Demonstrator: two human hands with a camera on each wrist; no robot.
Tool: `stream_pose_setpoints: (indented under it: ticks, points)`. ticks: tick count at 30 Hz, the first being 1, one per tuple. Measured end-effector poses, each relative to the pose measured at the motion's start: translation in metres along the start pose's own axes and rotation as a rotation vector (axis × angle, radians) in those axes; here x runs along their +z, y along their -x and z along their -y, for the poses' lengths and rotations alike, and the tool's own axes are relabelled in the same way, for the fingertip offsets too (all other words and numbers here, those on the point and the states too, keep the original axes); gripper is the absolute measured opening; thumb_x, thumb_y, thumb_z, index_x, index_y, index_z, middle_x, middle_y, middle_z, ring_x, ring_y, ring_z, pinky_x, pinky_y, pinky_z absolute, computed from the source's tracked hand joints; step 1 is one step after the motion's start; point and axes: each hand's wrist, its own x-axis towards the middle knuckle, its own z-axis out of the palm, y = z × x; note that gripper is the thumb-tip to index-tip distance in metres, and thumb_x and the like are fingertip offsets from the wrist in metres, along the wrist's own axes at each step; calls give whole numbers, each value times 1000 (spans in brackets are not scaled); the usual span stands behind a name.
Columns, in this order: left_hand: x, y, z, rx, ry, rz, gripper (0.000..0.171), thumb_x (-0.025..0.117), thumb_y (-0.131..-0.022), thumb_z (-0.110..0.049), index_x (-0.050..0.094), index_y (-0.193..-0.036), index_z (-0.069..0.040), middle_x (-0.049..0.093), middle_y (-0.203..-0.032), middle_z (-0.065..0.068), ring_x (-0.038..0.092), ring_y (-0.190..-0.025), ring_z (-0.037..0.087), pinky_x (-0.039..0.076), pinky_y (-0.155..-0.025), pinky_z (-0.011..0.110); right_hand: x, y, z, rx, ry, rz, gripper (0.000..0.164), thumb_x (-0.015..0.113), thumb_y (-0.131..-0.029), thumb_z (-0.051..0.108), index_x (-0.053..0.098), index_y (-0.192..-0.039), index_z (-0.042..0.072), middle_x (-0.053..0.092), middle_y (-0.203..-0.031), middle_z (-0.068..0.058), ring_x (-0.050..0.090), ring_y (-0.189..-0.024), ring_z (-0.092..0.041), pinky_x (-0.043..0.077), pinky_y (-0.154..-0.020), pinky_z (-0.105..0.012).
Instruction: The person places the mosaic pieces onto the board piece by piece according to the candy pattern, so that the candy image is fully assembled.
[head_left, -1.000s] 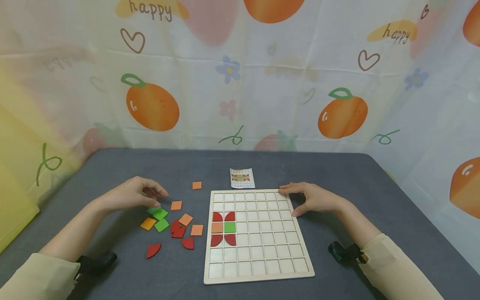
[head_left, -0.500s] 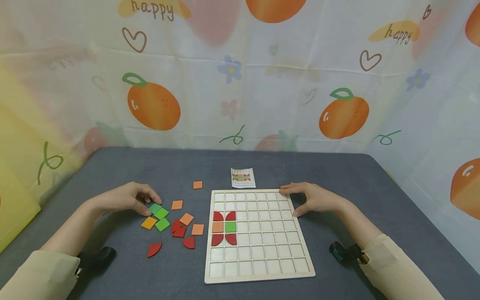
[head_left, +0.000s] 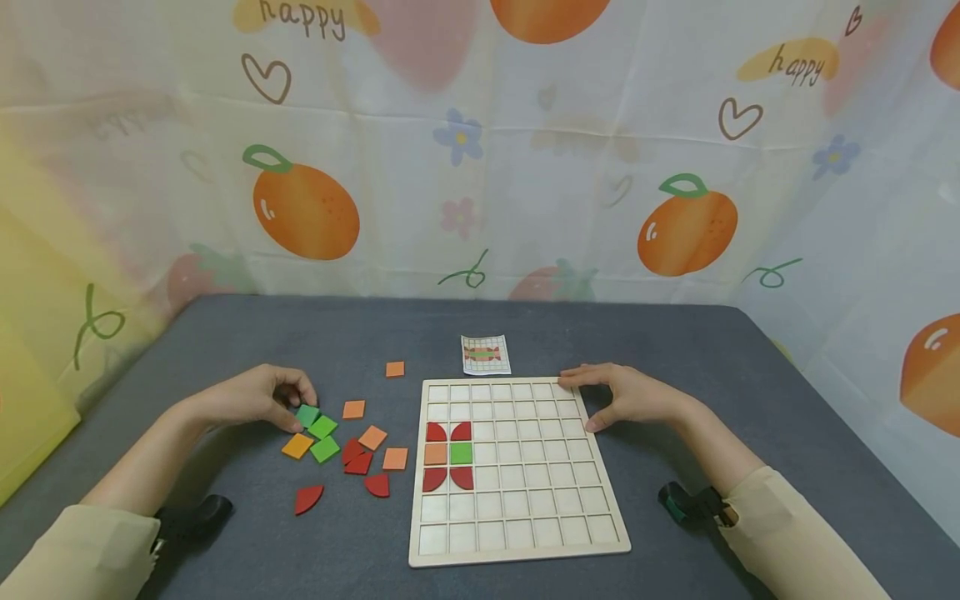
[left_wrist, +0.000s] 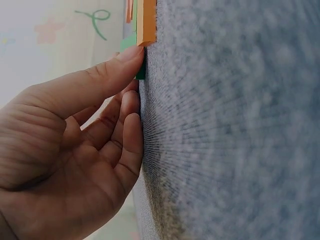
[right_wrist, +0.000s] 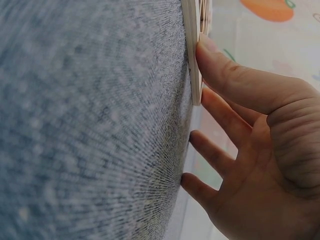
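Note:
In the head view my left hand (head_left: 258, 398) is at the far side of the loose tiles, thumb and index finger pinching a green square tile (head_left: 307, 416). In the left wrist view the thumb lies against that green tile (left_wrist: 141, 70), partly hidden behind an orange-yellow tile (left_wrist: 146, 22); the other fingers are loosely bent near the tabletop. My right hand (head_left: 633, 395) rests at the far right corner of a wooden grid board (head_left: 521, 557). Its thumb touches the board's side rim (right_wrist: 192, 60) in the right wrist view, with the other fingers spread out.
Red quarter-circles (head_left: 462, 477), an orange square (head_left: 435, 454) and a green square (head_left: 461, 453) sit in the board's left cells. Loose red (head_left: 308, 500), green (head_left: 326, 450) and orange tiles (head_left: 395, 459) lie left of it. A pattern card (head_left: 485, 356) lies behind the board.
My left hand has come down and slightly nearer, its thumb and index finger closing on the green tile, which has shifted slightly left. My right hand stays at the board's corner.

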Motion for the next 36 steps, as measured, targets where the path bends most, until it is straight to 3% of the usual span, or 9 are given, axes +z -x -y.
stream_pose_setpoints:
  ticks: [13,20,27,36]
  points:
    - [-1,0,0,40,79,24,26,76,-82,-10,59,-96,5,63,-84,0,59,-75,7,52,-68,26,0,-1,0,-4,9,-1,78,84,-75,31,52,-144,13,45,-155,-10,21,-151,-44,19,-116,-69]
    - [0,-1,-1,10,102,-44,29,77,-83,-15,62,-99,5,67,-84,-2,64,-75,7,52,-71,25,0,-1,-1,-7,8,-2,78,84,-75,31,52,-144,13,45,-155,-10,21,-151,-44,19,-116,-69]
    - [3,-4,-9,11,39,-90,29,76,-85,-17,69,-110,-4,70,-95,5,64,-83,8,54,-74,25,0,-1,0,-10,-4,0,78,84,-75,30,52,-144,12,45,-155,-11,20,-151,-44,19,-117,-68]
    - [12,-10,-25,72,24,-49,24,73,-87,-15,69,-108,-4,71,-96,11,65,-81,8,55,-73,27,-1,0,0,-8,-4,3,78,84,-75,31,52,-144,12,44,-156,-11,20,-151,-44,18,-116,-69]
